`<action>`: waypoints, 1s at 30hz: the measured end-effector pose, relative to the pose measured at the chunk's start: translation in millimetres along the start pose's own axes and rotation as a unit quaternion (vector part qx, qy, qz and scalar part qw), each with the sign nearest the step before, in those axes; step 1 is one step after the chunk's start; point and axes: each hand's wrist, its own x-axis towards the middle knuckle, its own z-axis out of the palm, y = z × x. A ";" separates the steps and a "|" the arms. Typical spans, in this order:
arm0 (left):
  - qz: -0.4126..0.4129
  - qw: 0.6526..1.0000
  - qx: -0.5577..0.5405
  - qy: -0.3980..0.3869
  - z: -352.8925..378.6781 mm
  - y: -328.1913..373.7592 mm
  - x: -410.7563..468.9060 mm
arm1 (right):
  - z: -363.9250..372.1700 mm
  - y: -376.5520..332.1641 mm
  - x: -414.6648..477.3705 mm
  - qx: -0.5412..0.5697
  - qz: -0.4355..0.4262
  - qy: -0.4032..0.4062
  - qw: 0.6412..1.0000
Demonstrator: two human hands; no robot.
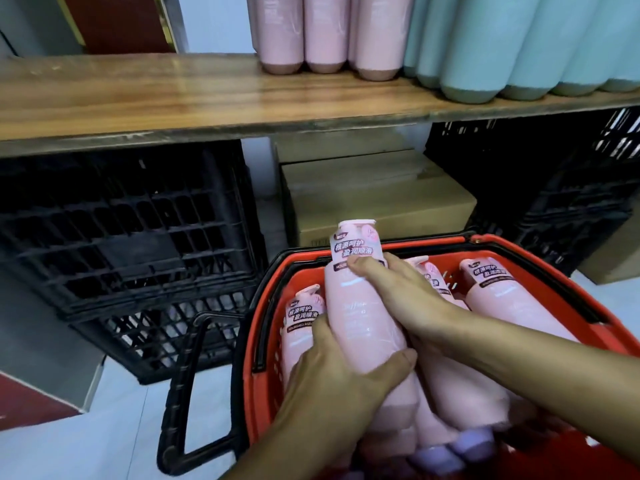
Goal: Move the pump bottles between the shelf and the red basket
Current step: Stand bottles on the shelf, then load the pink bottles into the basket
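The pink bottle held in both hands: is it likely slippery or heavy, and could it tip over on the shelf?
The pink bottle shows a glossy film wrap, so probably slippery. The left hand and right hand both grip it, hinting at some weight. Tall like the shelf bottles, whose bases narrow, it might tip if nudged.

One pink pump bottle (360, 306) is gripped in the red basket (585, 322), left hand (332, 386) round its middle, right hand (398, 299) up by the label. More pink bottles (512, 299) are laid beside it; a pink row (325, 32) and a pale-blue row (485, 46) are lined up on the shelf (138, 95).
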 end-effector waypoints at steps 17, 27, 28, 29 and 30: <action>0.040 0.971 0.234 0.013 2.6 -13.3 -12.8 | 11.9 38.3 0.1 -0.105 -0.044 -0.021 0.993; 0.054 0.970 0.235 0.038 -13.8 -14.8 -0.7 | 18.4 35.7 0.4 -0.116 -0.064 0.009 0.991; 0.062 0.970 0.231 0.043 -15.2 -14.0 1.8 | 18.4 35.3 0.1 -0.114 -0.069 0.005 0.991; 0.072 0.968 0.236 0.043 -14.0 -12.8 3.6 | 17.6 35.2 0.1 -0.113 -0.072 0.003 0.991; 0.084 0.963 0.252 0.041 -12.0 -11.8 4.2 | 17.4 34.9 0.1 -0.118 -0.074 0.001 0.990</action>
